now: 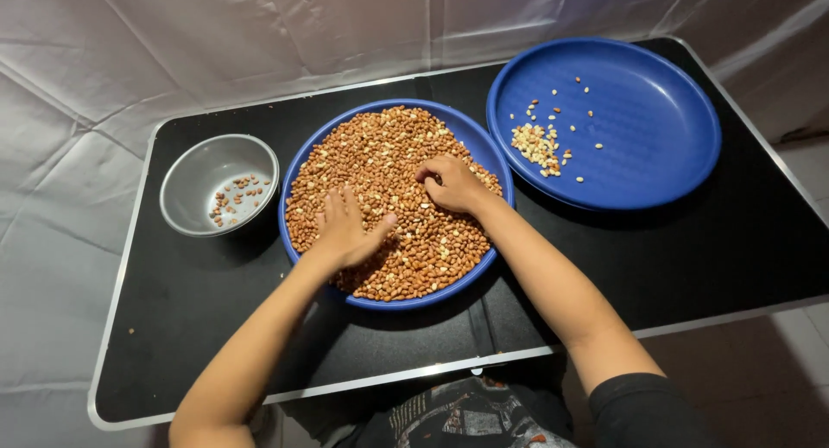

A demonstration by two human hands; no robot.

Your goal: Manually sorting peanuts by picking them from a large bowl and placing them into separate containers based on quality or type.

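A black folding table [708, 266] carries two blue plates and a bowl: the middle plate [304, 163] is heaped with brown-skinned peanuts [380, 154], the blue plate [656, 128] to its right holds a small scatter of pale skinned nuts [537, 144], and the steel bowl [186, 176] to its left has a few peanuts inside. The left hand [345, 230] lies flat on the heap with fingers spread. The right hand [451, 184] rests curled, fingertips pinched down into the peanuts; I cannot tell whether it holds any.
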